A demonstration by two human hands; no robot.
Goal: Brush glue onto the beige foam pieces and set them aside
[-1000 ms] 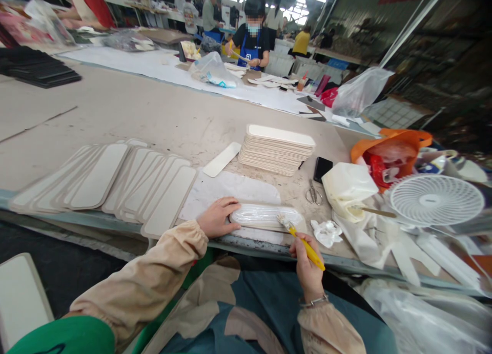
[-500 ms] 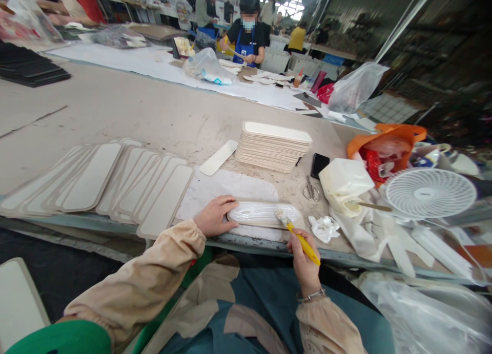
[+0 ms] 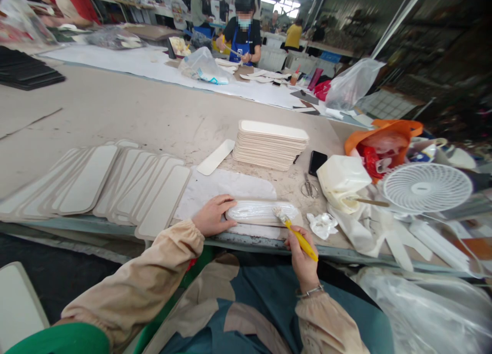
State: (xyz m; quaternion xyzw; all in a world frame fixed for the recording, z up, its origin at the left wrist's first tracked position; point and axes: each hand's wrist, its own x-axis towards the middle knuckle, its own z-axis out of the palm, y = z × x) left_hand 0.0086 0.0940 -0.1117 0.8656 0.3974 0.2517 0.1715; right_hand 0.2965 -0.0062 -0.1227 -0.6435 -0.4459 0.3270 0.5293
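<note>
My left hand (image 3: 214,215) holds the left end of a long white panel (image 3: 257,211) with rounded ends, thumb at the near edge and fingers at the far edge. A wet, glossy coating with streaks covers the panel's top. It lies on top of other panels at the table's front edge, partly on a white sheet (image 3: 230,184). In my right hand (image 3: 302,254) is a paintbrush (image 3: 303,244) with a yellow handle, its whitish bristles touching the panel toward its right end.
Behind the panel stands a neat stack of panels (image 3: 271,146), with a single panel (image 3: 216,157) beside it. Overlapping panels (image 3: 154,190) spread leftward. Rightward are scissors (image 3: 308,187), a phone (image 3: 318,163), a white container (image 3: 343,174), crumpled tissue (image 3: 322,225) and a fan (image 3: 427,188). A co-worker (image 3: 243,36) works opposite.
The view has shifted slightly. My right hand and the brush have moved only a little, with the bristles still on the panel. My left hand stays at its left end.
</note>
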